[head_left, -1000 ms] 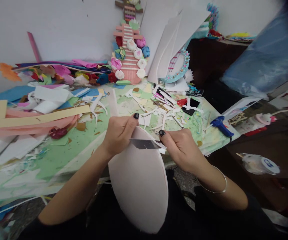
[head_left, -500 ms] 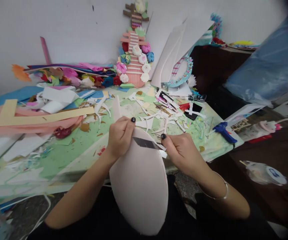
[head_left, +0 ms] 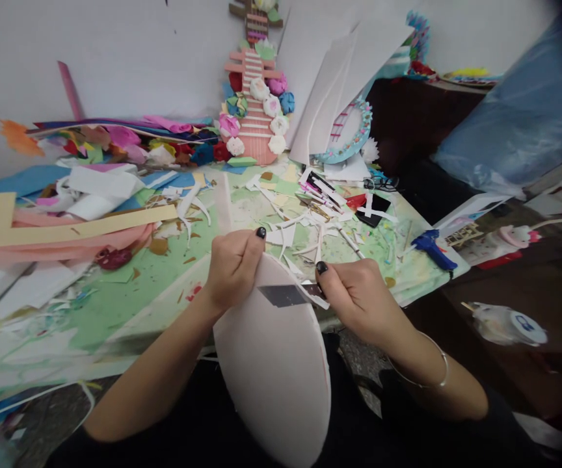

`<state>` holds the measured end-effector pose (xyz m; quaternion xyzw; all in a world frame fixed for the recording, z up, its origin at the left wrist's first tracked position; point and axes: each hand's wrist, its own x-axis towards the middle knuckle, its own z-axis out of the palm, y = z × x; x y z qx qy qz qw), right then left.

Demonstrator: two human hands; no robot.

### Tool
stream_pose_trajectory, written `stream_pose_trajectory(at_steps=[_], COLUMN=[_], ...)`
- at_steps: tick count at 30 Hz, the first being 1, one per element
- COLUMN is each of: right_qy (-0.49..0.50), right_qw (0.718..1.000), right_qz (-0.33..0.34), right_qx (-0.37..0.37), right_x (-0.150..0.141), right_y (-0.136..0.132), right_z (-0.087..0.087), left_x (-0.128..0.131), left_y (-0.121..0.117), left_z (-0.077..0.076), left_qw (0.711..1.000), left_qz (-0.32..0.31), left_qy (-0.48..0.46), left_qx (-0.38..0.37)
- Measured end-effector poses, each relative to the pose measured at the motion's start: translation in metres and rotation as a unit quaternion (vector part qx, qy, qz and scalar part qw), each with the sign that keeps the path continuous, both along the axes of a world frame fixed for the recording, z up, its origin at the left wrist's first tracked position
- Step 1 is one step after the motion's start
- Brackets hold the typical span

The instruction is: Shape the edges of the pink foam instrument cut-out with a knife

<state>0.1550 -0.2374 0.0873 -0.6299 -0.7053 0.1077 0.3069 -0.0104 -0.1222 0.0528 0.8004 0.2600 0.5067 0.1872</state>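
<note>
My left hand is closed around the upper part of a white teardrop-shaped foam board, whose narrow neck sticks up beyond the fist. The board's wide end rests toward my lap. In my right hand, closed with the thumb on top, is a utility knife, its handle mostly hidden by the fingers. The dark, wide knife blade lies across the board's face from its right edge. A thin white sliver curls off that edge beside my right thumb.
The table holds many paper scraps. A pink paper lute with flowers leans on the wall. A blue glue gun lies at the right edge, beside a blue plastic bag. A cream L-shaped strip lies left.
The blade and my right hand have moved slightly down along the board's right edge, and the sliver there is longer. The whole view has shifted a little.
</note>
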Motion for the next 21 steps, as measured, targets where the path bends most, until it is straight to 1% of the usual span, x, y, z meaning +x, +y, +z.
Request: stream_pose_trajectory(at_steps=[3, 6, 9, 11, 15, 18, 21], right_qy=[0.0, 0.002, 0.005, 0.002, -0.005, 0.0, 0.007], right_qw=[1.0, 1.0, 1.0, 1.0, 1.0, 1.0, 1.0], right_qz=[-0.006, -0.004, 0.007, 0.012, 0.017, 0.015, 0.006], right_qx=[-0.001, 0.002, 0.014, 0.019, 0.014, 0.004, -0.011], right_x=[0.002, 0.003, -0.001, -0.004, -0.009, -0.009, -0.006], right_y=[0.001, 0.002, 0.003, 0.004, 0.005, 0.006, 0.005], right_z=[-0.002, -0.002, 0.002, 0.008, 0.015, 0.013, 0.008], left_x=[-0.001, 0.0, 0.002, 0.003, 0.004, 0.002, 0.0], left_y=[0.0, 0.0, 0.002, 0.004, 0.005, 0.003, 0.0], left_z=[0.001, 0.003, 0.004, 0.003, 0.002, 0.003, 0.005], left_qw=[1.0, 0.999, 0.996, 0.993, 0.995, 0.999, 1.0], left_qz=[0.007, 0.024, 0.052, 0.06, 0.045, 0.02, 0.009], left_qy=[0.01, 0.022, 0.046, 0.065, 0.071, 0.035, 0.013], left_qx=[-0.003, 0.017, 0.059, 0.074, 0.058, 0.031, 0.025])
